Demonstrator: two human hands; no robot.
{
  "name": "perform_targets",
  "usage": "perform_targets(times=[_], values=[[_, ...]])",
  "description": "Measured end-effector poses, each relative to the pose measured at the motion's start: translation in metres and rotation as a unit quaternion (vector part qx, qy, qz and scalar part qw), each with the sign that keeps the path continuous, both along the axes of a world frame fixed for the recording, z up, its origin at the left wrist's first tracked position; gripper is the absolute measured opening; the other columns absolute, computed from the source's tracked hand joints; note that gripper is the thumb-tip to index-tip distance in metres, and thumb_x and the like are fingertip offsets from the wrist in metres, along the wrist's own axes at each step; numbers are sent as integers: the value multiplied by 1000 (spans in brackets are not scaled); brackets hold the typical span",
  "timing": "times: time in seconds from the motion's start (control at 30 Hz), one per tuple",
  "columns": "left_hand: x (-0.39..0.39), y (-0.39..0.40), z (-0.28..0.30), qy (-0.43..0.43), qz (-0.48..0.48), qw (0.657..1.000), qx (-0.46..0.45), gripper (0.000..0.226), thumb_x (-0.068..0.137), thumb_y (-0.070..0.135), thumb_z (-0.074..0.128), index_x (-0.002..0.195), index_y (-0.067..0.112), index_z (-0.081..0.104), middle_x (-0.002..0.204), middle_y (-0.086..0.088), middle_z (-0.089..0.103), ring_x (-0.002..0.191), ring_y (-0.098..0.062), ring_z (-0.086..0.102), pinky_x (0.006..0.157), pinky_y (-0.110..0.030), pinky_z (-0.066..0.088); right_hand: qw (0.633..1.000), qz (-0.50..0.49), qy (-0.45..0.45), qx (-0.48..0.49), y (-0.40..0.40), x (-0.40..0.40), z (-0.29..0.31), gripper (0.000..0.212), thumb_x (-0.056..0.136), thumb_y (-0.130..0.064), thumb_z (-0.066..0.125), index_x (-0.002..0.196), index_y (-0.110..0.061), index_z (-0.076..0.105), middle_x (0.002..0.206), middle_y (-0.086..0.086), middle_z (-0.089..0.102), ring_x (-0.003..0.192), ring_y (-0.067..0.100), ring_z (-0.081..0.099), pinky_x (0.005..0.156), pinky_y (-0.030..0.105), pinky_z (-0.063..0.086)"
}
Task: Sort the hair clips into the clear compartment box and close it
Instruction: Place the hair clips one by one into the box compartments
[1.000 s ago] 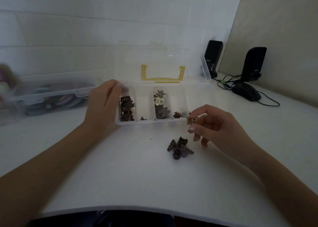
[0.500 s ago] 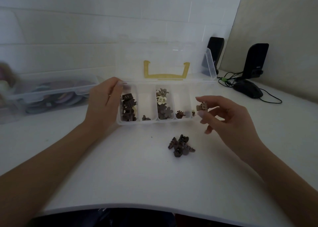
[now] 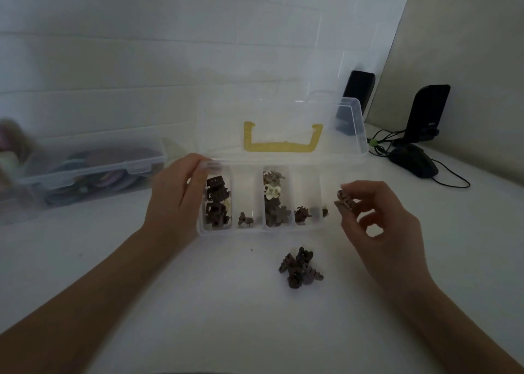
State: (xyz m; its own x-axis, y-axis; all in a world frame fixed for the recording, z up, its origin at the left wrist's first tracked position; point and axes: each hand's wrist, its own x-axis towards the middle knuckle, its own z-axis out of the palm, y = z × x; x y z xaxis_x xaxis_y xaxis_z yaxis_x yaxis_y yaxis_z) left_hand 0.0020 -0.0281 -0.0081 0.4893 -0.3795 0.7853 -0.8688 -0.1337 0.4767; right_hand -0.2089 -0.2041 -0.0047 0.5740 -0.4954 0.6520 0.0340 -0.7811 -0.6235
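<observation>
The clear compartment box point(image 3: 249, 229) lies open on the white table, its lid point(image 3: 351, 124) with a yellow handle standing up behind. Dark brown and cream hair clips fill several compartments. My left hand point(image 3: 175, 200) grips the box's left end, thumb on the back rim. My right hand point(image 3: 380, 226) pinches a small brown hair clip point(image 3: 344, 199) between thumb and forefinger, just right of the box's right end. A small pile of loose brown clips point(image 3: 299, 267) lies on the table in front of the box.
A closed clear storage bin point(image 3: 93, 169) with coloured items stands at the left against the wall. Two black speakers point(image 3: 426, 112), a black mouse point(image 3: 414, 163) and cables occupy the back right corner. The table's front edge runs along the bottom.
My right hand has lifted the small clip from near the pile up and right, level with the box's right end. My left hand kept its hold on the box.
</observation>
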Motion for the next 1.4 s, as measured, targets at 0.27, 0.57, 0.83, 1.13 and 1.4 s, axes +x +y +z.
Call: perform_targets(times=[0.27,0.57,0.83,1.13,1.4], values=[[2,4,2,6,-2,1000,13,33,97,18,35,95,7,66,80,-3,65,75,-2,56,66,-10,38,997,-66,-30,-4,-7,-2,1,29,81,-9,68,96,-30,55,90,-15,62,78,12,58,63,20,45],[2,4,2,27,-8,1000,-3,33,96,25,34,99,16,66,92,26,60,79,8,56,69,-6,37,993,-118,-8,-22,-10,-6,2,28,80,-17,67,92,-36,50,88,-23,59,82,3,55,68,10,37],[-2,2,5,12,-4,1000,1,37,96,23,33,96,9,67,85,29,60,82,15,54,71,-2,35,987,-131,20,-96,-14,-4,-2,19,78,-6,70,86,-22,64,86,-24,57,82,2,43,73,28,41],[-4,2,4,11,8,1000,9,37,96,24,33,99,10,67,85,20,58,83,18,53,70,-2,35,982,-112,-54,-139,-6,-6,2,26,81,-1,65,92,-22,57,90,-12,59,76,6,49,72,6,36],[-6,0,2,21,4,1000,19,35,96,23,36,99,8,67,93,7,64,89,21,51,74,3,33,949,50,-26,-310,52,49,16,3,84,-19,70,82,-18,67,82,-7,70,77,17,59,67,31,44]])
